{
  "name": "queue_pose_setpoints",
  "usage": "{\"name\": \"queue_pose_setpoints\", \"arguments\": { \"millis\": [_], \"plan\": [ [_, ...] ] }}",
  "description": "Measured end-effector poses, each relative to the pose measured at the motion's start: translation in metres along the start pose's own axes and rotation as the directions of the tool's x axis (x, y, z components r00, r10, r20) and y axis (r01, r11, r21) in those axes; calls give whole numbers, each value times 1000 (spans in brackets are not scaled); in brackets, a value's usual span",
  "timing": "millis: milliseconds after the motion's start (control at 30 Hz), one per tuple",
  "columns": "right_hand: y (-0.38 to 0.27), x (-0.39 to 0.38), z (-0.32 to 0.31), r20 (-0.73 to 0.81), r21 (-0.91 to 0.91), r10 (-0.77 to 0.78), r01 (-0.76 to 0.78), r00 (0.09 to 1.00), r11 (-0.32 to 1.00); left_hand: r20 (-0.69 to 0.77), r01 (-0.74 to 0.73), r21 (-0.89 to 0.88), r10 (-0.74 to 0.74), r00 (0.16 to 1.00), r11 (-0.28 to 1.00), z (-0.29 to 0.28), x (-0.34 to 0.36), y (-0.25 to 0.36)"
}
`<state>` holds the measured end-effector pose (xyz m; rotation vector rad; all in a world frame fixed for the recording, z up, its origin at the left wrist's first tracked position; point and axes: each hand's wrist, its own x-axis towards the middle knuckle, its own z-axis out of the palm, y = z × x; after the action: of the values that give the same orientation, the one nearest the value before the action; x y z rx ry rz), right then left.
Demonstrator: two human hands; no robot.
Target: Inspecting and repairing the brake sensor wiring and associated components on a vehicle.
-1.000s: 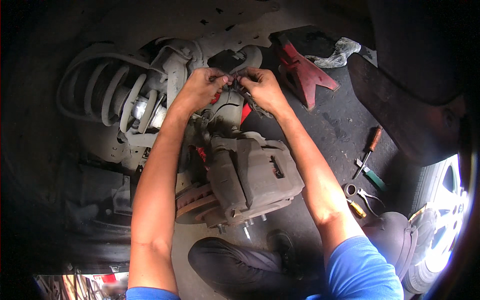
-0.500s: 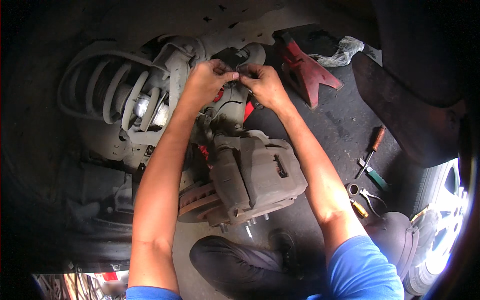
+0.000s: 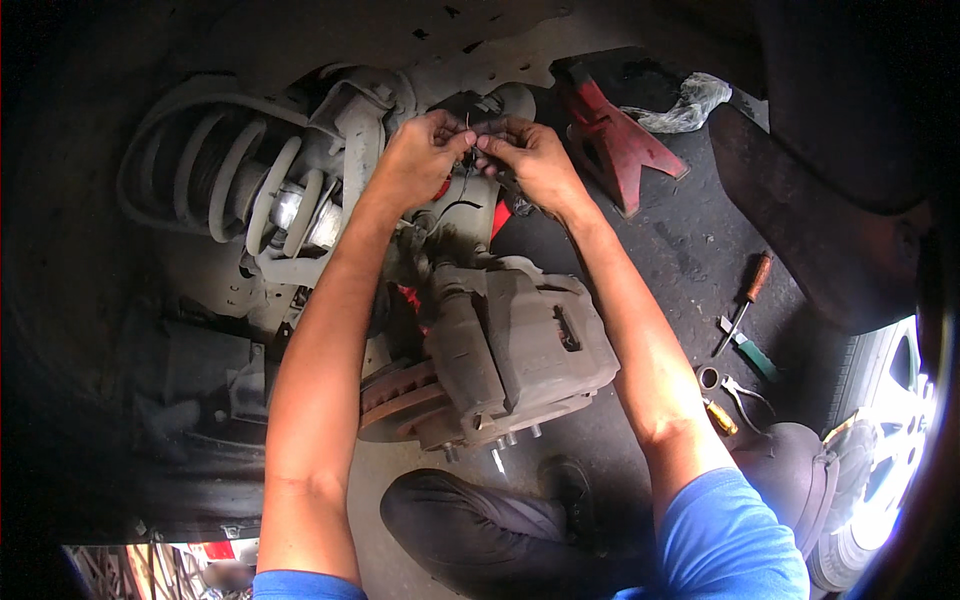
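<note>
My left hand [image 3: 424, 160] and my right hand [image 3: 536, 166] meet at the top centre, thumbs and index fingers pinched almost tip to tip. Between them is a thin wire [image 3: 467, 121]; its end sticks up above the left fingertips, and a dark strand hangs below. How the wire runs inside the fingers is too small to make out. Under the hands lies a pale suspension arm [image 3: 475, 215]. Nearer to me sits a grey brake caliper [image 3: 530, 340] over a rusty brake disc [image 3: 400, 392], between my forearms.
Left of my left forearm are a coil spring [image 3: 265, 195] and shock absorber. A red jack stand [image 3: 625, 150] stands on the right, beside crumpled plastic [image 3: 690, 105]. On the floor lie a screwdriver [image 3: 757, 280], a green-handled tool [image 3: 752, 356] and pliers [image 3: 745, 398]. A wheel [image 3: 880, 440] is at far right.
My right hand has turned a little, its thumb now more on show and its other fingers lower. The wire end now shows above the left fingertips. The view has shifted slightly.
</note>
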<state>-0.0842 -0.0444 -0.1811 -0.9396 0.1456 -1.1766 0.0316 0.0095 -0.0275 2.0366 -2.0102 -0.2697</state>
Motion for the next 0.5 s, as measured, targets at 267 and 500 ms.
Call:
{"name": "queue_pose_setpoints", "arguments": {
  "millis": [267,500],
  "plan": [
    [-4,-2,2,-26,-115,-83,80,996,990,32,0,-109,3,999,994,-4,-2,-4],
    [-6,-1,7,-9,-146,-93,91,996,985,81,107,-177,-94,992,978,-11,-1,-10]
  ]
}}
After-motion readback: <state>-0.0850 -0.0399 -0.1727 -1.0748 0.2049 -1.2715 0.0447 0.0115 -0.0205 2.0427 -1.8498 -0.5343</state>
